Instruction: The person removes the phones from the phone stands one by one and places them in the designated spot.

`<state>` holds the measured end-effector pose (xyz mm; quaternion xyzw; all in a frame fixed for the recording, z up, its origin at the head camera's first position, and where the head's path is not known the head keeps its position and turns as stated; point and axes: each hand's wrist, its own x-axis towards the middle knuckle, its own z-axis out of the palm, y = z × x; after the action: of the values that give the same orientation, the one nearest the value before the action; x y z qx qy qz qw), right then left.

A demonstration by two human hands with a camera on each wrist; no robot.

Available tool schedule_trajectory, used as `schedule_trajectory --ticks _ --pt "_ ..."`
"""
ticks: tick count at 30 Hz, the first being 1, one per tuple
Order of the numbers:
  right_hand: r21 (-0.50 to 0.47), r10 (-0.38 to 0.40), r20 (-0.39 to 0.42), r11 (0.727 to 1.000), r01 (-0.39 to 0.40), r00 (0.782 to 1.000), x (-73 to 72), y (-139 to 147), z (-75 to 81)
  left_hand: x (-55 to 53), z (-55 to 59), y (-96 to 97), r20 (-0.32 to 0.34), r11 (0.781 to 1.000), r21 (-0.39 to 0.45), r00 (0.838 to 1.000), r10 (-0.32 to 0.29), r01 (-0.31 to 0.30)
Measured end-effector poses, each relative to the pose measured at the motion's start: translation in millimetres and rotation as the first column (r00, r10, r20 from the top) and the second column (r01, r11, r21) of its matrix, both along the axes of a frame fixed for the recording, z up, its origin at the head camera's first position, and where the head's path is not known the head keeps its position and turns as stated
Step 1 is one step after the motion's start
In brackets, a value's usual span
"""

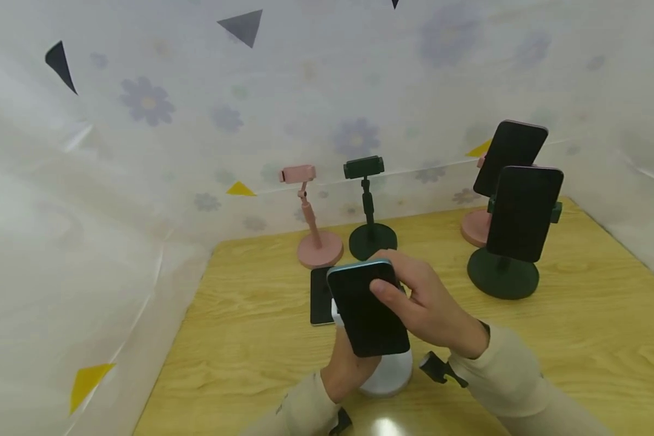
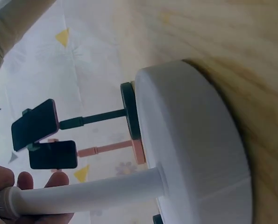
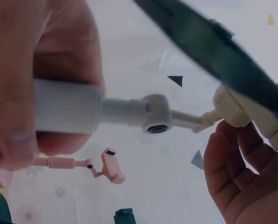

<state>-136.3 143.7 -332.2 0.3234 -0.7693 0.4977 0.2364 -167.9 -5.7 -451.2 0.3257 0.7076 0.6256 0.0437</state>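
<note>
A phone with a teal edge and a black screen (image 1: 367,315) stands tilted at the top of a white phone stand (image 1: 392,375). My right hand (image 1: 427,306) holds this phone, thumb across the screen and fingers behind it. In the right wrist view those fingers (image 3: 255,161) curl beside the stand's white clamp (image 3: 239,109), below the phone's edge. My left hand (image 1: 349,369) grips the stand's pole, partly hidden behind the phone. Its fingers wrap the ribbed collar (image 3: 66,107) under the jointed arm. The round base (image 2: 190,140) sits on the table.
A black phone (image 1: 320,297) lies flat just beyond my hands. Behind it stand a pink stand (image 1: 318,245) and a dark green stand (image 1: 373,239), their clamps holding nothing. At the right, another green stand (image 1: 504,275) and pink stand (image 1: 475,227) each carry a phone.
</note>
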Motion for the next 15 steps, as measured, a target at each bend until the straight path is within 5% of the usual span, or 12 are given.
schedule_trajectory --ticks 2,4,10,15 --pt "0.001 -0.020 -0.010 1.000 0.020 1.000 -0.7 -1.2 -0.6 -1.4 0.4 -0.2 -0.009 0.999 -0.030 1.000 0.023 -0.024" --pt "0.001 -0.039 -0.021 0.999 0.039 0.999 -1.4 -2.7 -0.8 -2.9 0.5 -1.5 -0.127 0.984 -0.128 0.986 0.104 -0.120" --pt "-0.010 -0.128 -0.030 0.992 0.128 0.991 -0.9 -6.8 -3.8 -5.0 -3.6 -5.9 -0.170 0.975 -0.190 0.982 0.080 -0.112" --pt "-0.050 -0.267 -0.042 0.963 0.265 0.963 1.5 -11.3 -5.1 -8.6 -10.5 -2.5 -0.286 0.974 -0.196 0.957 0.052 -0.111"
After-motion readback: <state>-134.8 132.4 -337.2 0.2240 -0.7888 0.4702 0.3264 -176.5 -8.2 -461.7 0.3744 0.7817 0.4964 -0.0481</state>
